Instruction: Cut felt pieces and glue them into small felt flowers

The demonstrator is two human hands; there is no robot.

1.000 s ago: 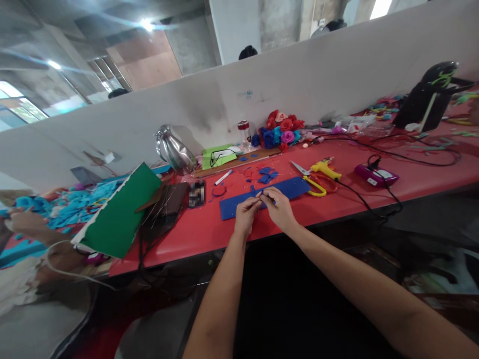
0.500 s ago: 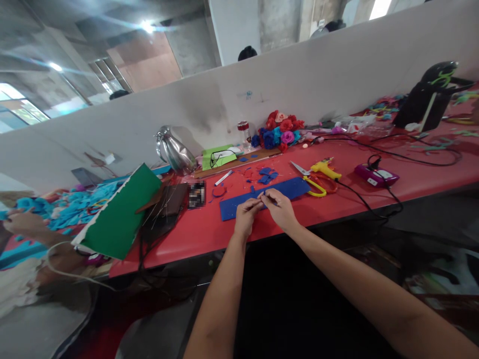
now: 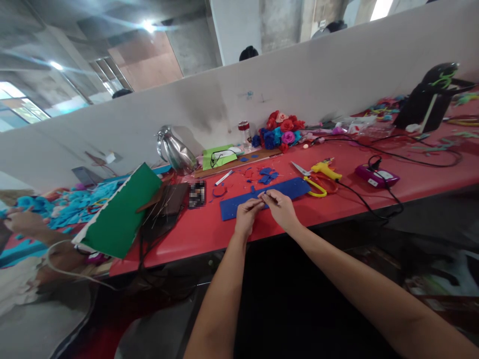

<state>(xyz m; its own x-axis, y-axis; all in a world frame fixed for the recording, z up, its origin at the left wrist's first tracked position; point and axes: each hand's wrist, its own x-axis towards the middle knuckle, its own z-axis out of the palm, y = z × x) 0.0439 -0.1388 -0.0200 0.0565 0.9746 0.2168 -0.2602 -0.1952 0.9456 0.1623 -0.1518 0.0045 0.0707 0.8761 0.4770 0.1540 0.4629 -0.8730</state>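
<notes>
My left hand point(image 3: 247, 215) and my right hand point(image 3: 280, 209) meet over a long blue strip point(image 3: 232, 208) that lies on the red table. Thumbs and fingertips of both hands are pinched together at one spot. Whatever sits between them is too small and covered to make out. Just beyond the hands lie cut blue pieces point(image 3: 268, 175) and red scraps. At the strip's right end are scissors point(image 3: 316, 187) with yellow handles, and beside them rests a yellow glue gun point(image 3: 326, 169).
A steel jug point(image 3: 175, 152), fabric flowers point(image 3: 284, 130) and a red-lidded jar point(image 3: 244, 133) stand along the wall. A green board point(image 3: 121, 214) leans at the left, near a co-worker's arm. A purple power box point(image 3: 376, 176) with cords sits at the right.
Almost nothing differs. My right fingers have shifted very slightly, while both hands stay pinched together over the blue strip.
</notes>
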